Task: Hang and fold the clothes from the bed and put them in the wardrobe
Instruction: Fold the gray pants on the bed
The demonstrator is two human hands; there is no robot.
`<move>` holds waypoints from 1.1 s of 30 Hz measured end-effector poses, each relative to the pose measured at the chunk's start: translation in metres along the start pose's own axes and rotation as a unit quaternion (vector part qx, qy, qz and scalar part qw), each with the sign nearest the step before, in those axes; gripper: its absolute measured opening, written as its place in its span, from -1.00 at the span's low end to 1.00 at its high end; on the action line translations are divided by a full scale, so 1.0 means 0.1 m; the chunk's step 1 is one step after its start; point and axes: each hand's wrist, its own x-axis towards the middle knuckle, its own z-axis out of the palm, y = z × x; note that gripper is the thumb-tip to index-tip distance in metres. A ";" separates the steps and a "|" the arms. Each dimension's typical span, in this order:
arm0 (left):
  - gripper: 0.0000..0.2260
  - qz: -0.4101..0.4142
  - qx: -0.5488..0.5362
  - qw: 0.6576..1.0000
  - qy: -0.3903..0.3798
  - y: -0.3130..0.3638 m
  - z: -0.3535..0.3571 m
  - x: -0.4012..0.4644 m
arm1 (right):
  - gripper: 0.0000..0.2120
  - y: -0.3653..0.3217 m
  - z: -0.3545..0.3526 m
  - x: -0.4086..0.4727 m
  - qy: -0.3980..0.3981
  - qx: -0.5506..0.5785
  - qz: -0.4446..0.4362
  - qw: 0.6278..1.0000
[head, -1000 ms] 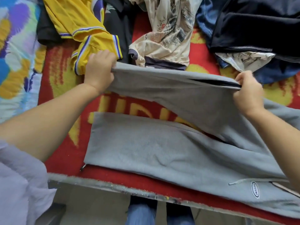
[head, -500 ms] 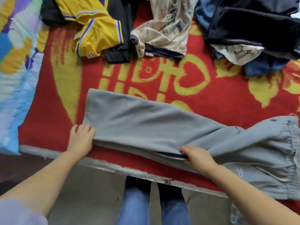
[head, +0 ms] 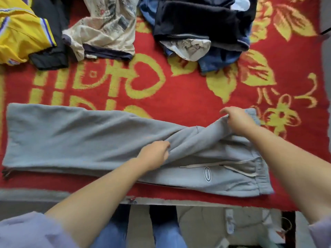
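The grey sweatpants (head: 75,138) lie lengthwise along the near edge of the bed, legs folded one over the other and running out to the left, the waistband with its pale drawstring (head: 231,164) and small oval logo patch (head: 207,174) to the right. The left hand (head: 155,154) is curled into a bunch of fabric around the crotch, pinching it up in a ridge. The right hand (head: 236,120) grips the far corner of the waistband, lifting it slightly off the red and yellow blanket (head: 179,97). The two hands are apart. On the far side of the bed sit the other clothes: a yellow jersey (head: 19,34) at far left, a cream printed shirt (head: 105,27) next to it, and a dark heap, possibly jeans under a black garment (head: 200,22), further right.
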 end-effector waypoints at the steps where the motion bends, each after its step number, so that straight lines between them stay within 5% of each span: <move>1: -0.75 0.000 -0.008 1.000 -0.015 0.17 0.14 0.08 | -0.55 0.17 -0.01 0.12 -0.010 -0.042 -0.009 0.999; 6: -0.76 -0.061 -0.057 0.995 0.050 0.46 0.50 0.20 | -0.57 0.55 0.17 0.34 -0.119 -0.252 -0.048 0.959; 10: -0.86 -0.024 -0.026 0.981 0.188 0.48 0.42 0.04 | -0.76 0.73 -0.09 0.10 -0.032 -0.306 -0.104 0.946; 12: -0.79 0.016 0.007 0.973 0.230 0.56 0.40 -0.04 | -0.85 0.94 -0.26 -0.22 0.050 -0.258 -0.162 0.951; 14: -0.70 0.050 0.058 0.967 0.243 0.64 0.45 -0.11 | -0.89 1.17 -0.32 -0.65 0.048 -0.211 -0.170 0.961; 16: -0.69 0.075 0.107 0.967 0.216 0.72 0.61 -0.16 | -0.84 1.38 -0.10 -1.06 -0.021 -0.221 -0.146 0.964; 18: -0.73 0.061 0.197 0.974 0.097 0.76 0.85 -0.21 | -0.87 1.47 0.36 -1.41 -0.129 -0.211 -0.132 0.960; 22: -0.69 -0.030 0.265 0.963 -0.042 0.74 1.20 -0.17 | -0.75 1.58 1.23 -1.74 -0.293 -0.007 -0.044 0.955; 25: -0.70 -0.024 0.286 0.957 -0.032 0.73 1.21 -0.08 | -0.81 1.86 1.32 -1.59 -0.037 0.182 0.089 0.979; 27: -0.72 -0.017 0.302 0.952 -0.041 0.69 1.24 -0.08 | -0.76 2.04 1.27 -1.48 0.114 0.226 0.179 0.951; 30: -0.75 -0.014 0.316 0.947 -0.060 0.65 1.28 -0.10 | -0.49 2.15 1.26 -1.34 0.046 0.280 0.262 0.922; 33: -0.82 -0.007 0.281 0.959 -0.030 0.69 1.26 -0.13 | -0.69 2.18 1.22 -1.29 0.012 0.278 0.245 0.929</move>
